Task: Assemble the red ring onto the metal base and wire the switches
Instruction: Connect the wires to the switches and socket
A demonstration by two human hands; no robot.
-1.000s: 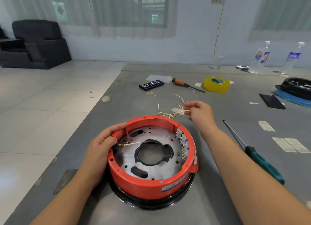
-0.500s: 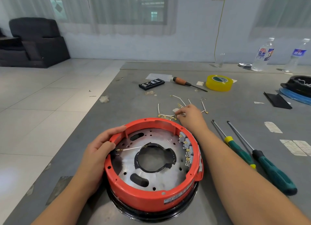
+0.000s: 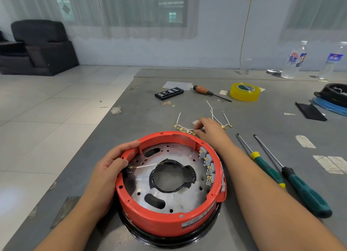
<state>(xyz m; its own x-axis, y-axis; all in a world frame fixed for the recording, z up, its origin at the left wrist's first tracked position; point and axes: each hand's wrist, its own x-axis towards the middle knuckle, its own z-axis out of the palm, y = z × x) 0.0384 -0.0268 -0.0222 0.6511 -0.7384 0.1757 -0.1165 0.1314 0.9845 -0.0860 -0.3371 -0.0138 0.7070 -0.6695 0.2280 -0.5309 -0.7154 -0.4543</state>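
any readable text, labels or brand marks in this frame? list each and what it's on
Nothing can be read for certain.
Red ring: white sticker on its outer wall, print blurred.
Left water bottle: red and blue label, characters too small.
Right water bottle: blue label, white characters too small.
Yellow tape roll: green and white core label, unreadable.
Black bit case: white markings, too small.
Metal base: a small round stamp, illegible.
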